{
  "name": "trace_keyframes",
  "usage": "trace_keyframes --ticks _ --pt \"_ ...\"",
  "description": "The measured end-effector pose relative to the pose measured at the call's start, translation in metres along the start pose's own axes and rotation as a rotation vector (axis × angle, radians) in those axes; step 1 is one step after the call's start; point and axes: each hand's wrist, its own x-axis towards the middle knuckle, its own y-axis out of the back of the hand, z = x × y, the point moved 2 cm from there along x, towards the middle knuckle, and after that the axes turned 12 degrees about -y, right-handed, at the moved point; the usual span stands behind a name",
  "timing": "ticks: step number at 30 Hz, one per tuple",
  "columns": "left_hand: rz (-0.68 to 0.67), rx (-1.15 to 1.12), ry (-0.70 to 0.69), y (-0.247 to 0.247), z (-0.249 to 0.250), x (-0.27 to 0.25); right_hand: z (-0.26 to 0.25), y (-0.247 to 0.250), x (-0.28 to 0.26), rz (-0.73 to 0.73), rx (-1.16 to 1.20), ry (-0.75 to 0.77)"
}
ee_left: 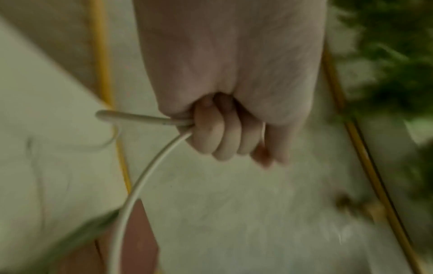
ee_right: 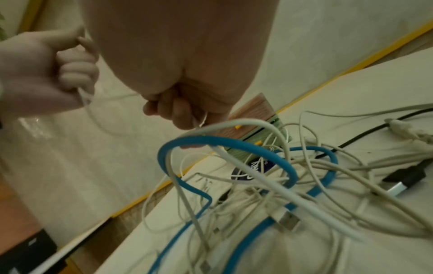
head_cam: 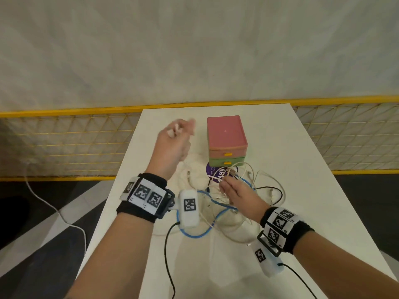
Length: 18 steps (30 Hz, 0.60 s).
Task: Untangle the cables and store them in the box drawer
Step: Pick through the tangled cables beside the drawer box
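A tangle of white cables (head_cam: 228,208) lies on the white table (head_cam: 313,201) in front of the stacked box drawers (head_cam: 226,137), pink over green, both shut. A blue cable (head_cam: 200,235) and a black cable (head_cam: 278,190) loop through the heap. My left hand (head_cam: 181,130) is raised left of the box, its fist gripping a white cable (ee_left: 140,176) that arcs down from the fingers (ee_left: 218,133). My right hand (head_cam: 224,182) is low over the tangle, its curled fingers (ee_right: 178,115) pinching a thin white cable (ee_right: 199,123). The blue cable (ee_right: 234,144) arches just below that hand.
A purple round label (head_cam: 216,172) lies under the cables in front of the box. A USB plug (ee_right: 288,220) and a black adapter (ee_right: 405,176) sit in the heap. A yellow-framed mesh railing (head_cam: 64,137) runs behind the table. A white cord (head_cam: 54,208) trails on the floor at left.
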Motion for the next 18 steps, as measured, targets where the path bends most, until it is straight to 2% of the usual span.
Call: trace_keyframes --ticks 3,4,5,7,8,9,11,12,13,15,16,18 --pt "-0.559 0.627 0.006 -0.018 -0.012 -0.020 -0.006 0.009 0.003 0.086 0.053 -0.013" --pt "-0.700 0.753 0.038 -0.024 -0.020 -0.027 -0.010 0.013 0.004 0.105 0.065 0.005" --pt "-0.771 0.824 0.069 -0.027 -0.026 -0.033 -0.013 0.015 0.004 0.111 0.072 0.026" --pt "-0.748 0.877 0.065 -0.029 -0.026 -0.035 -0.014 0.017 0.004 0.097 0.084 0.045" --pt "-0.676 0.870 0.041 -0.026 -0.022 -0.032 -0.012 0.017 0.003 0.085 0.090 0.033" --pt "-0.550 0.836 0.013 -0.021 -0.017 -0.026 -0.006 0.016 0.003 0.077 0.095 0.009" --pt "-0.178 0.749 -0.052 -0.001 -0.007 -0.009 0.009 0.012 0.000 0.062 0.099 -0.030" --pt "-0.048 0.767 -0.089 0.009 -0.003 -0.002 0.015 0.009 -0.002 0.053 0.097 -0.035" --pt "-0.001 0.827 -0.117 0.016 -0.003 0.003 0.018 0.007 -0.003 0.047 0.080 -0.037" --pt "-0.066 0.909 -0.166 0.013 -0.006 0.000 0.016 0.004 -0.004 0.045 0.030 -0.038" --pt "-0.153 0.938 -0.197 0.005 -0.009 -0.006 0.012 0.003 -0.003 0.051 0.022 -0.033" --pt "-0.427 0.991 -0.224 -0.019 -0.020 -0.026 0.001 0.001 -0.001 0.059 0.042 -0.015"
